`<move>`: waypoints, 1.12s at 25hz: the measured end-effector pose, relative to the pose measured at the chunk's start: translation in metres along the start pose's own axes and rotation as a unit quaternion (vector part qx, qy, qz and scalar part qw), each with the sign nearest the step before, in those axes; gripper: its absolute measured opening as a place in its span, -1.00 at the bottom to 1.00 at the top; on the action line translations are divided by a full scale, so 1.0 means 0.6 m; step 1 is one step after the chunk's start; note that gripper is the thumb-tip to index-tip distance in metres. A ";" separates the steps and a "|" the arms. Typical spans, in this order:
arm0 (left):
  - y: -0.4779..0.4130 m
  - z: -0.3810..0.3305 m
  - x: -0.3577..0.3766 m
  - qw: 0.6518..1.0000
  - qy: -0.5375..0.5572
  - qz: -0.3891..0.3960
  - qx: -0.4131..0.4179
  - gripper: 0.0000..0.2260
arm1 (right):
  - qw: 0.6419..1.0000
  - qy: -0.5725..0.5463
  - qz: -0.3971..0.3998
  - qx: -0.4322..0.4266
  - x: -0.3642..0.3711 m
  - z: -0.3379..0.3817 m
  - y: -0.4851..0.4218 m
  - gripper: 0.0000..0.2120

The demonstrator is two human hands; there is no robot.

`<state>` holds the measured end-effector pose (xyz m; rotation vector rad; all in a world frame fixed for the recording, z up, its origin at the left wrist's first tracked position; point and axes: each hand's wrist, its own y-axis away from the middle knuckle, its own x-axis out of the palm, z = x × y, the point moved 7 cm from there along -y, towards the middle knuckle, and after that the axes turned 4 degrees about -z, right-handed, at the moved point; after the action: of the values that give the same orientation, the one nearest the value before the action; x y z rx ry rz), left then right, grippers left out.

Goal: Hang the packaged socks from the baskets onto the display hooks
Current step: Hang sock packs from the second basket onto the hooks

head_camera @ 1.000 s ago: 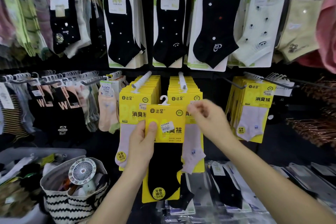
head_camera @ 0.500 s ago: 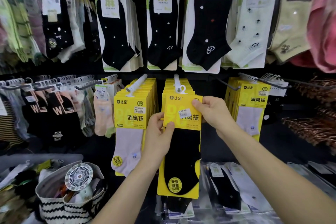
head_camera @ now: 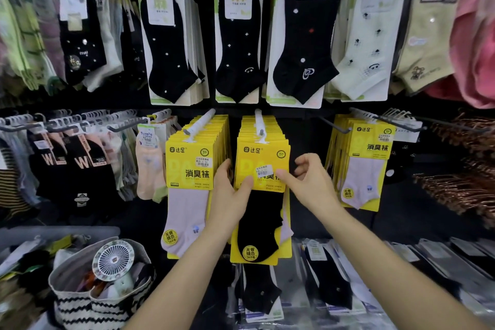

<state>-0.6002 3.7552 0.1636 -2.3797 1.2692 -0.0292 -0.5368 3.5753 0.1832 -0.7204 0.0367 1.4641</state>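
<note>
Nearest, bottom left: striped woven bag (head_camera: pixel 88 305), with a small round white fan (head_camera: pixel 113 260) lying on top of its contents. Behind it, the rim of a grey bin (head_camera: pixel 59 232); what it holds is too blurred to tell. Bottom centre and right: flat bagged socks (head_camera: pixel 328 278) lying on the lower shelf.

Both forearms reach up from the bottom edge to the middle rack.
- Left hand (head_camera: pixel 230 203): thumb flat on the front of the black-sock pack (head_camera: pixel 261 154), fingers (head_camera: pixel 224 169) wrapped behind its left edge, so clamped on the card.
- Right hand (head_camera: pixel 313 185): only the thumb tip touches the card's right side. Its other fingers are loosely curled, apart and gripping nothing.

The black-sock pack has a yellow card and its hanger tab is on the centre hook (head_camera: pixel 259 122). It sits at the front of a stack of matching yellow cards.

Same row:
- Just left, on the left hook (head_camera: pixel 199 122), a yellow stack with a pale-sock pack (head_camera: pixel 188 169) in front.
- Well right, another yellow stack (head_camera: pixel 371 147).
- Further left, a peach sock pack (head_camera: pixel 148 169), then black socks marked "W" (head_camera: pixel 80 166).

Top row, furthest back: three black dotted sock packs (head_camera: pixel 166 45) (head_camera: pixel 237 43) (head_camera: pixel 305 35), then pale green ones (head_camera: pixel 367 43) to the right.
</note>
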 end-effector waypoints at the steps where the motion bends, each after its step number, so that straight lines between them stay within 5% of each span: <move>1: -0.005 0.003 0.008 0.999 0.025 0.024 -0.015 -0.47 | 0.999 -0.029 0.027 0.015 0.014 -0.011 0.006 -0.41; 3: -0.004 0.013 0.027 0.993 0.079 0.076 -0.030 -0.66 | 0.990 -0.101 0.088 0.038 0.048 -0.023 0.024 -0.38; 5: 0.009 0.027 0.040 0.987 0.121 0.102 -0.031 -0.76 | 0.977 -0.164 0.129 0.036 0.080 -0.028 0.043 -0.58; 10: 0.021 0.062 0.045 0.976 0.170 0.115 -0.066 -0.54 | 0.962 -0.226 0.149 0.047 0.112 -0.042 0.067 -0.50; 14: 0.030 0.071 0.049 0.980 0.149 0.118 -0.067 -0.77 | 0.964 -0.218 0.141 0.053 0.119 -0.048 0.074 -0.41; 22: 0.083 0.099 0.022 0.983 0.132 0.090 -0.088 -0.74 | 0.960 -0.185 0.208 0.040 0.093 -0.079 0.126 -0.26; 28: 0.277 0.246 -0.005 0.961 0.077 0.111 -0.241 -0.52 | 0.928 -0.134 0.287 0.195 0.078 -0.259 0.305 -0.32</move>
<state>-0.6997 3.7319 -0.0334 -2.6541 1.7803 0.1879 -0.6336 3.5336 -0.0375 -0.1756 0.3440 2.0265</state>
